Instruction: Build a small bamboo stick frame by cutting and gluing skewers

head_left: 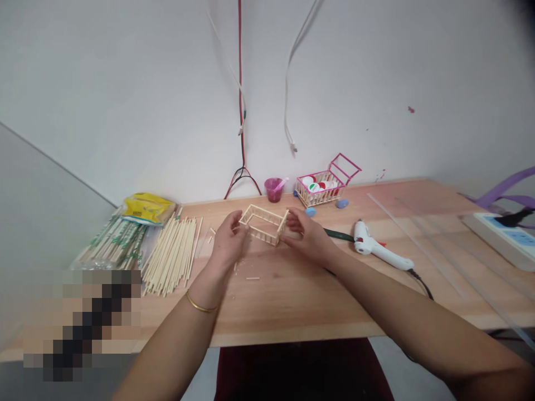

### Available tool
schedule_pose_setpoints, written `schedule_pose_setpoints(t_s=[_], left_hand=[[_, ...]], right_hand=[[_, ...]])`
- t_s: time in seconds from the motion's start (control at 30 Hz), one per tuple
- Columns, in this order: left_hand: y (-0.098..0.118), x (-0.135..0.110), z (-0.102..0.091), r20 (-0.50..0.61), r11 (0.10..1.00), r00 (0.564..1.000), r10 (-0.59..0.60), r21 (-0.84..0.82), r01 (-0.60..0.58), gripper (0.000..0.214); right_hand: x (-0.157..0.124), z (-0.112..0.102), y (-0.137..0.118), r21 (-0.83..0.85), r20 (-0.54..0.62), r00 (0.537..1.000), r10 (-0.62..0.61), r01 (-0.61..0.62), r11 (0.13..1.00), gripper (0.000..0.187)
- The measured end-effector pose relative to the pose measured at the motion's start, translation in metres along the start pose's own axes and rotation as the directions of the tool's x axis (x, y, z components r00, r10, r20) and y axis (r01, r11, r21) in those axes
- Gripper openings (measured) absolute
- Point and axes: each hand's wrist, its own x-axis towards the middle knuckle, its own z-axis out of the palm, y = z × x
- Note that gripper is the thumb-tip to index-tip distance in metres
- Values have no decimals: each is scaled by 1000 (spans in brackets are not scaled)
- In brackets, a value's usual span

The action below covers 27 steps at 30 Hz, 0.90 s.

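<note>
A small open basket frame (264, 223) made of pale wooden sticks is held just above the wooden table (292, 301), at its middle. My left hand (228, 240) grips the frame's left end with fingers closed on it. My right hand (304, 234) pinches its right end. A gold bangle sits on my left wrist. A few short stick offcuts lie on the table below the frame.
A pile of loose wooden sticks (172, 253) and wrapped chopstick packs (112, 242) lie at left, beside a yellow packet (147, 208). A white glue gun (378, 249) lies at right. A pink cup (273, 189) and pink stick cart (328, 186) stand by the wall. A power strip (504, 236) sits far right.
</note>
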Motion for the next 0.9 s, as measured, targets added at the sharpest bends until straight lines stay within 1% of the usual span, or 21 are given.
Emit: schedule_pose_setpoints(t_s=[0.13,0.2,0.27,0.3,0.37,0.43,0.5,0.57,0.7,0.77,0.8,0.83,0.9], left_hand=[[5,-1,-1,30,999,999,-15,-46,16,39],[10,-3,-1,39,998,999,-18,-62,20,44],[16,-5,-1,68,999,998,3,-44,0,52],[18,-6,-1,91,999,995,30,-19,-28,57],[23,-9,-1,150,992,982,113,48,-121,68],[25,-11,-1,215,966,955,203,118,-231,76],[24,-12,0,268,935,929,255,175,-308,75],[23,-11,0,286,923,923,257,210,-322,67],[27,-11,0,245,948,950,191,207,-243,57],[32,-12,-1,242,971,963,122,173,-166,52],[35,-13,-1,263,984,962,73,138,-113,48],[38,-14,-2,297,995,955,16,89,-44,45],[43,-17,-2,390,992,915,-104,-24,123,40]], right_hand=[[1,-1,-2,25,-41,999,35,-34,999,65],[1,-2,-3,85,-60,996,66,-60,995,65],[2,-4,-4,150,-75,992,105,-93,984,66],[2,-5,-4,175,-82,989,124,-108,979,66],[4,-9,-5,212,-88,984,156,-134,968,64],[5,-11,-7,271,-87,979,185,-155,950,58],[6,-13,-9,353,-70,976,208,-171,920,53],[6,-14,-12,419,-44,973,226,-187,888,50],[6,-16,-20,527,7,967,256,-221,821,46],[7,-19,-24,601,-4,959,284,-225,767,42],[7,-21,-25,633,-21,954,298,-218,743,40],[8,-22,-26,658,-39,951,308,-207,724,39],[8,-24,-26,670,-60,951,302,-186,719,39]])
